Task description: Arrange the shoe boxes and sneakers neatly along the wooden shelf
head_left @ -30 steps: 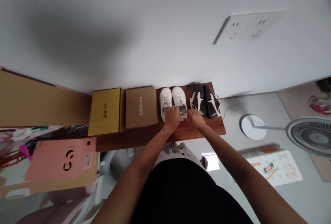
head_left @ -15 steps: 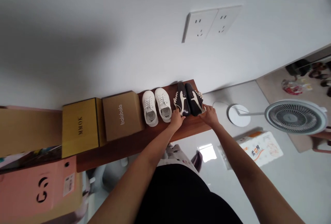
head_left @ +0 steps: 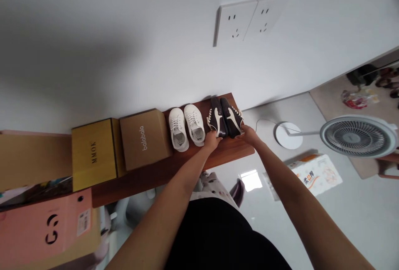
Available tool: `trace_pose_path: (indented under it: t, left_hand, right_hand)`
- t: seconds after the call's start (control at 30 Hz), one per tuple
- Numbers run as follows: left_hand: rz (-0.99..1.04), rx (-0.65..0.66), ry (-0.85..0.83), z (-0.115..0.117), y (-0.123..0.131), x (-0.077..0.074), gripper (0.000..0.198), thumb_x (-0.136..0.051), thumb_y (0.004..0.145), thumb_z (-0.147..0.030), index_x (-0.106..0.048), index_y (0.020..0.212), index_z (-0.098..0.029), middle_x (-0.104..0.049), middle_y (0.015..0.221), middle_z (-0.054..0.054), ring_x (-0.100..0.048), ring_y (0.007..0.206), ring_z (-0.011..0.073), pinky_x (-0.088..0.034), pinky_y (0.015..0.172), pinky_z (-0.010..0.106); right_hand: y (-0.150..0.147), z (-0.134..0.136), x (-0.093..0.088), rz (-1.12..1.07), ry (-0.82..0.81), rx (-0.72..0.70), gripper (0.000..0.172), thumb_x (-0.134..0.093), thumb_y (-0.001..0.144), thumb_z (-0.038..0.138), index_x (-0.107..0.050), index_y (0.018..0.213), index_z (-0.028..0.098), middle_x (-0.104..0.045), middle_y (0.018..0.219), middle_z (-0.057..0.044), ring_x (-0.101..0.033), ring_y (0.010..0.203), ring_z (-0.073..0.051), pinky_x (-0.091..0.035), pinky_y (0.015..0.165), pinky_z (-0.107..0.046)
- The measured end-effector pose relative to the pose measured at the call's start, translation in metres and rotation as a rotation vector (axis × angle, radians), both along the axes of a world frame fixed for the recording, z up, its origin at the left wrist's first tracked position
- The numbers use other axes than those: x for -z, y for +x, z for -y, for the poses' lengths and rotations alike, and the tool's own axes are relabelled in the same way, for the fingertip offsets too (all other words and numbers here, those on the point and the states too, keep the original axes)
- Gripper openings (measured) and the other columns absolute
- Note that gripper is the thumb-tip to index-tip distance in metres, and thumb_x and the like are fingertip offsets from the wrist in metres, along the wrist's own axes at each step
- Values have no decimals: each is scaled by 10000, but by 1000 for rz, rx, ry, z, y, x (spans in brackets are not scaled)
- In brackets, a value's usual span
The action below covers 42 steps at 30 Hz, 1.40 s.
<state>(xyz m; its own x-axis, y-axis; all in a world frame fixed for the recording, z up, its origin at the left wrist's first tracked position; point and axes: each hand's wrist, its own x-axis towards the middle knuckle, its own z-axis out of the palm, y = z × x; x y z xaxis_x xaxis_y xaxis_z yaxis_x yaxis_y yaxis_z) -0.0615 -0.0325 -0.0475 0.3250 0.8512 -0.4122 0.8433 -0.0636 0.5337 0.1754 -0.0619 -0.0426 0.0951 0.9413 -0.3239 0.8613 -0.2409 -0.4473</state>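
Both hands are at the dark shoes [head_left: 225, 117], on the right end of the wooden shelf [head_left: 174, 170]. The left hand [head_left: 212, 140] is at one heel and the right hand [head_left: 249, 134] at the other (pinching or only pressing, I cannot tell). It looks like straightening the pair, and a further nudge needs equal pressure on both heels. Left of the dark shoes stand white shoes [head_left: 186, 126], then a brown box [head_left: 145, 139]. To their right, on the floor, is a fan [head_left: 358, 135].

The brown box [head_left: 145, 139], a little way left of the left hand [head_left: 212, 140], says "balabala" in white letters. The yellow box [head_left: 93, 153] right beside it, farther from that hand, says "MMOK" in black letters. The white pack [head_left: 314, 174], off to the right of the right hand [head_left: 249, 135], has red writing too small to read.
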Motion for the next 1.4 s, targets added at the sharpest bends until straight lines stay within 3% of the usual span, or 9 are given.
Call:
trace_pose_path:
  t: [0.17,0.33,0.5,0.67,1.03,1.4]
  left_hand:
    - [-25,54,17,-1,0,-18,167,-721,914,-310,-719,1003,-168,-753,1014,106,-701,1018,249,-511,868,315]
    - [-71,160,109,-3,7,-34,179,-657,941,-289,-707,1078,-185,-746,1091,123,-682,1105,266,-503,947,341]
    - [-167,282,163,-4,12,-47,254,-606,944,-234,-681,1170,-146,-743,1059,163,-680,1108,299,-487,1006,401]
    - [-213,330,154,-5,22,-55,294,-556,928,-120,-668,1199,-96,-742,993,201,-706,1063,310,-469,1018,428]
    - [-286,312,163,-11,31,-51,304,-449,931,-51,-691,1117,-53,-757,982,209,-717,1015,278,-453,1022,429]
    - [-267,291,123,-19,33,-40,301,-478,923,-46,-711,1113,-46,-754,999,222,-706,1059,300,-449,1045,457]
  right_hand:
    - [-1,-2,-15,37,19,-66,210,-766,747,332,-640,879,228,-684,797,6,-623,783,-205,-445,688,-269]
    - [-5,-5,-31,193,-17,-192,239,-744,805,335,-668,1007,232,-739,904,-50,-659,820,-228,-426,698,-277]
    - [-21,-9,-42,328,-38,-281,299,-716,871,361,-662,1143,248,-769,954,-85,-691,890,-261,-433,761,-303]
    - [-36,-17,-44,374,27,-386,275,-652,904,301,-692,1139,165,-765,961,-150,-686,949,-286,-421,895,-349]
    - [-45,-23,-32,387,40,-444,240,-544,897,161,-731,1045,131,-767,935,-168,-646,962,-281,-359,903,-375]
    - [-49,-31,-25,413,1,-446,266,-547,914,151,-717,1117,127,-775,987,-163,-665,957,-268,-357,892,-360]
